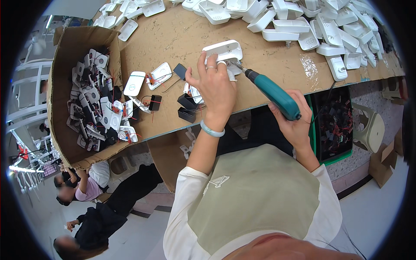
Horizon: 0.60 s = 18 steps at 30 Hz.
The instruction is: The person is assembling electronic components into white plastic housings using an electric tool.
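A teal and black electric screwdriver (277,95) is gripped in my right hand (294,121), its bit pointing up and left. The bit's tip reaches a small white part beside my left fingertips; the exact contact is too small to make out. My left hand (216,89) has its fingers bent over a white plastic housing (223,48), steadying it on the cardboard-covered table (182,39). My thumb sticks out to the left, near a small black rectangular piece (180,70). Two black boxes (187,102) with a white part lie beside my left wrist.
A cardboard box (65,86) at the left holds many white parts with red wires. White covers (134,83) lie between it and my left hand. Empty white housings (299,26) are heaped at the far right. A green-edged bin (331,158) and stool (370,128) stand right; people sit lower left.
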{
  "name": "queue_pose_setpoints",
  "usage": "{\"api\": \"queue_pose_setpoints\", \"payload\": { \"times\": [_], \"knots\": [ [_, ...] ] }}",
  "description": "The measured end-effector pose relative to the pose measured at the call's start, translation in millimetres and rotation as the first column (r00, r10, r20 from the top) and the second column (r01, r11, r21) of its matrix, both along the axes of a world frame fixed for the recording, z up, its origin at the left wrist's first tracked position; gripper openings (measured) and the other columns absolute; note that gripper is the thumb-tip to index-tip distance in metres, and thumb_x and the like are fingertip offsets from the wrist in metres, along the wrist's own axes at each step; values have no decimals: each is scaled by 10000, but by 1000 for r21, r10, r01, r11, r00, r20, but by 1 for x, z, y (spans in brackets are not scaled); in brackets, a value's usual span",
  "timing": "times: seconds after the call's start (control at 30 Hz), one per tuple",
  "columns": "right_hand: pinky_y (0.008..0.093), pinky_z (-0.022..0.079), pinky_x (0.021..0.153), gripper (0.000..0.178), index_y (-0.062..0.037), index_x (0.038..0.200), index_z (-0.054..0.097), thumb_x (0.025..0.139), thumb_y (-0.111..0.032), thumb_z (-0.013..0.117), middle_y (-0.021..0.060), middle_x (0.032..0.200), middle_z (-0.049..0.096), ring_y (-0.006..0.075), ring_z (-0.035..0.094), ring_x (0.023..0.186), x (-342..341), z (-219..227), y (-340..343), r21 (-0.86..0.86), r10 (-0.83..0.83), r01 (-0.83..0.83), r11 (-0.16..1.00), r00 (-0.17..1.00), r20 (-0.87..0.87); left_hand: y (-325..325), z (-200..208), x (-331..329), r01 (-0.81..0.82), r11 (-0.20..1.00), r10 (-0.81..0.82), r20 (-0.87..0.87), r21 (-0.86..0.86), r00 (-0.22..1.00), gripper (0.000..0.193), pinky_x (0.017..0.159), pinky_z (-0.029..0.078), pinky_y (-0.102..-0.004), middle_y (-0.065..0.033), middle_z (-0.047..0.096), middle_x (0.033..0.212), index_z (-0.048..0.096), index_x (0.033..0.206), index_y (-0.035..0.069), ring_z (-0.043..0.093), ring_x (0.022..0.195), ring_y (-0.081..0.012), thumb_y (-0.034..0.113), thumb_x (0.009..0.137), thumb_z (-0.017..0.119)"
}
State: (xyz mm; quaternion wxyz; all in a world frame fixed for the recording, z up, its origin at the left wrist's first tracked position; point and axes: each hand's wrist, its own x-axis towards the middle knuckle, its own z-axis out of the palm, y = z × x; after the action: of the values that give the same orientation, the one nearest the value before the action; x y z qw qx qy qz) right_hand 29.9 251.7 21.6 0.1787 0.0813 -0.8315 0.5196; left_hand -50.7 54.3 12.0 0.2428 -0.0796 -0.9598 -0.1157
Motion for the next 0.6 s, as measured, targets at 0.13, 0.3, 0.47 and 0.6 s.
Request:
{"api": "queue_pose_setpoints", "payload": {
  "times": [0.13,0.3,0.47,0.6],
  "knots": [
    [318,514,719,261,28,998,674,818,-57,843,127,956,643,245,647,815,12,1,8,-53,-31,31,998,999,10,1,1,0,-2,1000,2,2,-6,1000,107,1069,254,-645,-147,647,1239,718,831,-13,479,1348,-338,22,730,721],
    [280,499,726,251,38,997,674,841,-64,842,95,957,641,179,636,828,23,-1,16,-175,-71,85,981,994,86,1,2,0,-4,1000,4,9,-17,1000,122,1070,256,-644,-151,646,1234,720,833,-16,481,1346,-339,23,718,732],
    [263,500,731,248,38,1009,678,847,-58,840,80,971,645,150,632,836,27,1,18,-219,-68,90,972,992,106,0,3,1,-3,1000,3,25,-23,1000,135,1069,257,-644,-154,633,1255,716,833,-20,471,1354,-342,16,704,739],
    [256,498,732,247,38,1014,677,852,-58,837,75,975,646,140,630,832,28,1,18,-236,-73,96,967,992,102,2,2,8,-27,1000,27,30,-7,999,163,1064,297,-576,-151,627,1281,724,873,-16,487,1320,-331,20,714,740]
  ]
}}
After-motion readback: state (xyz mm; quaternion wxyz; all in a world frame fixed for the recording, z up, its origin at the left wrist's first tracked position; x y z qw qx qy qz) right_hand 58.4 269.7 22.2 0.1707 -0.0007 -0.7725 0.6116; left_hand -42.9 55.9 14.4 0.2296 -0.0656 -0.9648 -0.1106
